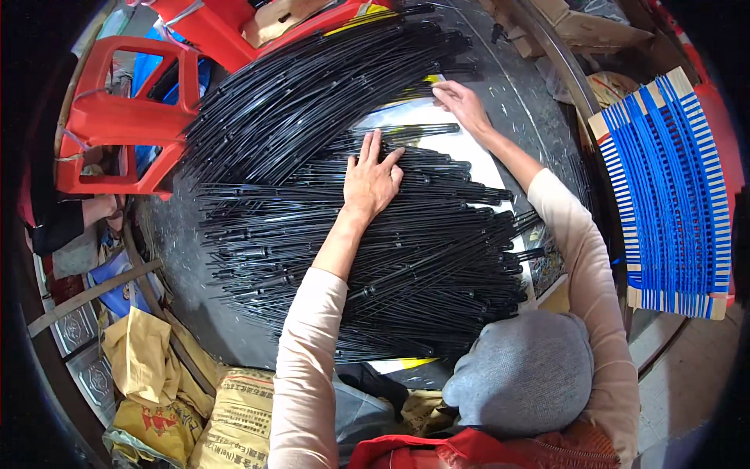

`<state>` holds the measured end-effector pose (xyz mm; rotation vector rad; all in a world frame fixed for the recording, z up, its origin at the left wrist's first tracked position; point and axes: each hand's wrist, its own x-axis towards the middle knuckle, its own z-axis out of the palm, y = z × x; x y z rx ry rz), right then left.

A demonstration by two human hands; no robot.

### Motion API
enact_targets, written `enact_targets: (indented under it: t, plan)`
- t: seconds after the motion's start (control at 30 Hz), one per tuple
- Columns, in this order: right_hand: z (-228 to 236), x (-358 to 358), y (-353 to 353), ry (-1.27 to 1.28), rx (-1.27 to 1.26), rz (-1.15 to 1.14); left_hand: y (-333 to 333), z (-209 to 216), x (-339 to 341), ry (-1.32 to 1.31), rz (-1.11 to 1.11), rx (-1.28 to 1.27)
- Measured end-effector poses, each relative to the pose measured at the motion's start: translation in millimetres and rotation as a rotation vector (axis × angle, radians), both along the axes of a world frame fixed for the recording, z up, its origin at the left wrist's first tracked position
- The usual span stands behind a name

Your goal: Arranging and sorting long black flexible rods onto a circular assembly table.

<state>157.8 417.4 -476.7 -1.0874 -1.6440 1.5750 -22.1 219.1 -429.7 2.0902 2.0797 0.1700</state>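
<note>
A wide heap of thin black rods (375, 258) with small fittings along them lies across the dark table before me. My left hand (370, 176) rests palm down on this heap, its fingers spread. Beyond it, a second bundle of similar black rods (289, 102) lies slanted at the upper left. My right hand (462, 107) reaches to the far right side, thumb and fingers drawn together beside the yellow edge of a white sheet (476, 156). What those fingertips hold, if anything, I cannot make out. The sheet lies partly under the rods.
Red plastic stools (125, 117) stand at the left and far side. On the right is a wooden frame wound with blue cord (664, 195). Paper sacks (234, 414) lie at the lower left. Grey knitted cloth (523, 375) covers something near my right arm.
</note>
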Motion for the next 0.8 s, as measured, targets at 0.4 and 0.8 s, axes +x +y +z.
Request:
enact_targets:
  t: [0.4, 0.8]
  plan:
    - [-1.8, -19.7, -23.6, -0.081, -0.181, -0.080, -0.5, 0.7, 0.2, -0.001, 0.021, 0.010]
    - [26.8, -15.2, -95.7, -0.568, 0.601, 0.172, 5.4, 24.1, -0.8, -0.141, 0.101, 0.082]
